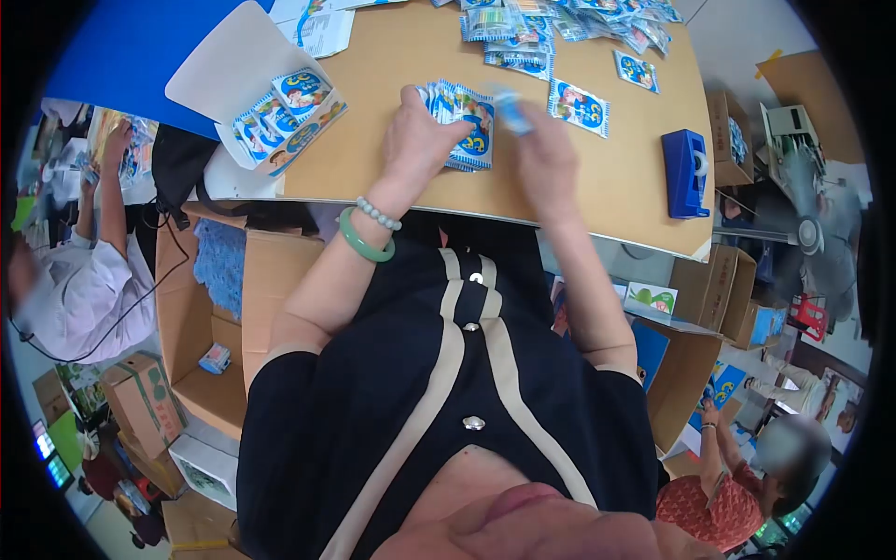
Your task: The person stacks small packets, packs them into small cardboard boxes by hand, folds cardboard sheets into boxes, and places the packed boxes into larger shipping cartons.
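I'm watching through the head camera, and the largest thing I have is the tan table [625, 177], with an opened white carton [224, 70] on it; I place the rest by that carton. Nearer the person than the carton, below the table edge, I see a cardboard box [275, 271]. The carton's lid is up, and packed packets [257, 131] fill its tray in a row. Right of the carton and farther from the person, I see a heap [597, 14] of blue-and-white packets.

Just right of the carton, I have the left hand [420, 140] clasped round a bundle [481, 131] of packets held side by side. Farther right of the carton, the right hand [551, 154] is blurred, its fingers pinching one packet [509, 110] close to the bundle. Well right of the carton sits a blue tape dispenser [686, 173]. Smallest, between carton and dispenser but farther right than the bundle, I see two loose packets [579, 107].
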Demonstrator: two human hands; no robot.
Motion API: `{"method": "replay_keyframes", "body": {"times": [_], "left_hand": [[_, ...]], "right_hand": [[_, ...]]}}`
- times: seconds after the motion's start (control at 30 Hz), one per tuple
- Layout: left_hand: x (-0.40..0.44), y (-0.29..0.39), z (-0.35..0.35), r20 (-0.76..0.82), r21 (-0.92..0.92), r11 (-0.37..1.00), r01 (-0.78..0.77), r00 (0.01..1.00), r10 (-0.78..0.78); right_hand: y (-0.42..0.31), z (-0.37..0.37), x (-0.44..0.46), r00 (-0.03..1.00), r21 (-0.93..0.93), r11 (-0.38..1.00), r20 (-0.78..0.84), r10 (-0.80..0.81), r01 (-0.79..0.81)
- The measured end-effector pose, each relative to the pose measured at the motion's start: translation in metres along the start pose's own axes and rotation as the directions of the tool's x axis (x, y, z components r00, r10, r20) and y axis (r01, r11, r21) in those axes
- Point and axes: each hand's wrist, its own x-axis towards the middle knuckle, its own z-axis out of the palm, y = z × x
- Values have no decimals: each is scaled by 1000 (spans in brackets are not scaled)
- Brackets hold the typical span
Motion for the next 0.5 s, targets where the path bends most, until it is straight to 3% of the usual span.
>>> {"method": "replay_keyframes", "body": {"times": [0.03, 0.33, 0.47, 0.5], "left_hand": [[0, 1, 1, -10, -11, 1000, 2, 1000, -2], [2, 1, -2, 0, -110, 994, 17, 1000, -17], [-3, 8, -3, -10, 27, 999, -31, 999, 31], [-2, 10, -2, -5, 21, 999, -40, 999, 40]], "right_hand": [[0, 15, -10, 986, -62, 988, 97, -137, 144], [-14, 20, -34, 952, -237, 944, 257, -166, 229], [-14, 12, -19, 953, -317, 914, 246, -177, 252], [-12, 4, -14, 943, -225, 949, 296, -150, 222]]}}
